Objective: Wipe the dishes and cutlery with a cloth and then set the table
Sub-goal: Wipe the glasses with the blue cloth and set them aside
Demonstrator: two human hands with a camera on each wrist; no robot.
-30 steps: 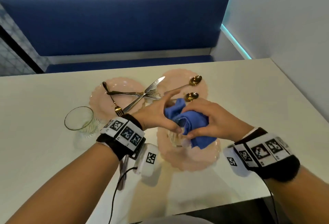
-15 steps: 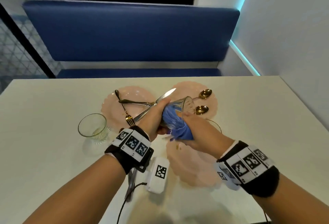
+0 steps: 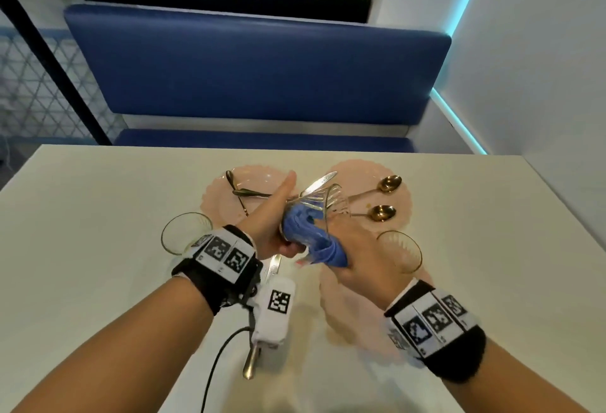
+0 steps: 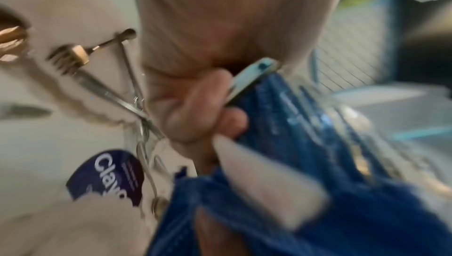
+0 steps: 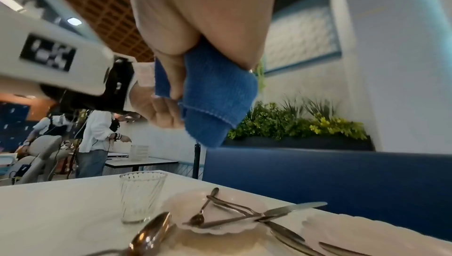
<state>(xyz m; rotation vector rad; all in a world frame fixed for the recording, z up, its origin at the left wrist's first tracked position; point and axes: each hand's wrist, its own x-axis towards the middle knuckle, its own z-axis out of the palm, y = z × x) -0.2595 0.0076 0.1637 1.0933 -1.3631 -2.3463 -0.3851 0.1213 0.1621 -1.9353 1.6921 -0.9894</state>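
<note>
Above the white table (image 3: 98,215), the left hand (image 3: 269,222) grips a ribbed glass (image 3: 314,206), tilted with its long axis running away from the person. The right hand (image 3: 357,248), nearer the person, clasps the blue cloth (image 3: 308,232) bunched against the glass's near end.

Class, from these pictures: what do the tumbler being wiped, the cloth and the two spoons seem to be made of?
Tumbler: clear ribbed glass, see-through with glints.
Cloth: blue knitted or microfibre fabric, soft folds, stitched hem.
Spoons: probably polished metal with a gold-toned finish, mirror-like shine.
</note>
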